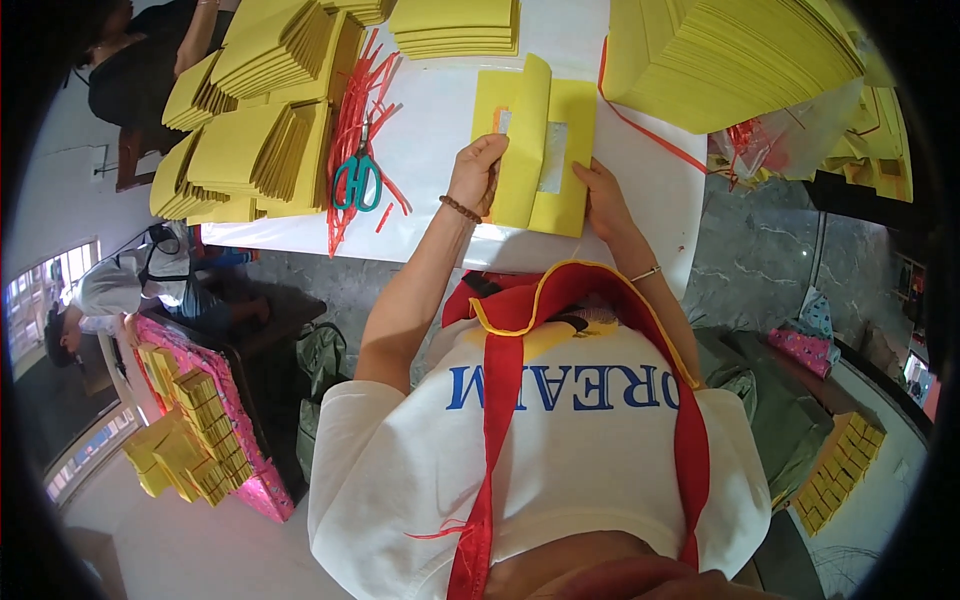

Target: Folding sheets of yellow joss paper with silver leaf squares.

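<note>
Over the white table, a yellow paper sheet point(568, 205) with a silvery patch point(551, 158) is in my two hands. Its left part is turned up as a curved flap point(524, 150), and a small orange and silver bit shows beside the flap. My left hand point(476, 178), with a beaded bracelet on the wrist, is closed on the left edge. At the right edge, my right hand point(607, 203) grips the paper, its fingertips on the border; part of its fingers is hidden. Whether there is one sheet or several, I cannot tell.
Teal-handled scissors point(357, 184) lie on red plastic strips point(350, 125). Folded yellow paper stacks point(240, 150) fill the table's left side; another stack point(455, 28) stands behind. A tall yellow pile point(720, 65) rises at right, beside a clear plastic bag point(790, 130). Other people point(140, 290) sit at left.
</note>
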`<state>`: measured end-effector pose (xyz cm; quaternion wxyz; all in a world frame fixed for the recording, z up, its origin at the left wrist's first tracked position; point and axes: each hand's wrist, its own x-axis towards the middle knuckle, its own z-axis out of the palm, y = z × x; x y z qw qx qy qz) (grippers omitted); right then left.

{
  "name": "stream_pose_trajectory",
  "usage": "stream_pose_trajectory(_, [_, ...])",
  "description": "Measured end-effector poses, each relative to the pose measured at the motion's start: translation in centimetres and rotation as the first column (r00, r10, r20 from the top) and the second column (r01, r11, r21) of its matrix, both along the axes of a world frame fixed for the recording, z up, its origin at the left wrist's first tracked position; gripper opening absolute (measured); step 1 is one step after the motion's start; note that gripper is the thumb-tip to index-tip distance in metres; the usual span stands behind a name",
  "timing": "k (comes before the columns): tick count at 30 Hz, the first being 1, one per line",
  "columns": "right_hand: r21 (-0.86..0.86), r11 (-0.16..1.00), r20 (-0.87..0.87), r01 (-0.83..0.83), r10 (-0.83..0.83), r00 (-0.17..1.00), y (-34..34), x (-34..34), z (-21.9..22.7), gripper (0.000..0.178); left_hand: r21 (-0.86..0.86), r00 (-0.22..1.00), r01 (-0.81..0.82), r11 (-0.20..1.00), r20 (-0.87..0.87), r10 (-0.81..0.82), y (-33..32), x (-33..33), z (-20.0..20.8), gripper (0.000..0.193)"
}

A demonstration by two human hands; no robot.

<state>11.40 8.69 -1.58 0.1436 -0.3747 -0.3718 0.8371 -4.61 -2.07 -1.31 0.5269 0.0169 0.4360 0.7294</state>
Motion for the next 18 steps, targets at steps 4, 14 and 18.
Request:
stream_pose_trajectory(4, [-0.018, 0.999, -0.016, 0.029, -0.029, 0.999, -0.5, -0.3, 0.7, 0.029, -0.023, 0.998, 0.029, 0.999, -0.049, -0.030, 0.2, -0.1, -1.1, 0.011])
stream_pose_trajectory(14, [-0.033, 0.999, -0.037, 0.015, -0.016, 0.999, -0.2, -0.3, 0.5, 0.035, -0.089, 0.986, 0.056, 0.995, -0.151, -0.069, 0.8, 0.7, -0.2, 0.014])
stream_pose_trajectory(18, [-0.140, 0.984, -0.078, 0.114, -0.126, 0.989, -0.7, -0.6, 1.4, 0.042, -0.085, 0.982, 0.083, 0.993, -0.162, -0.096, 0.8, 0.6, -0.6, 0.014])
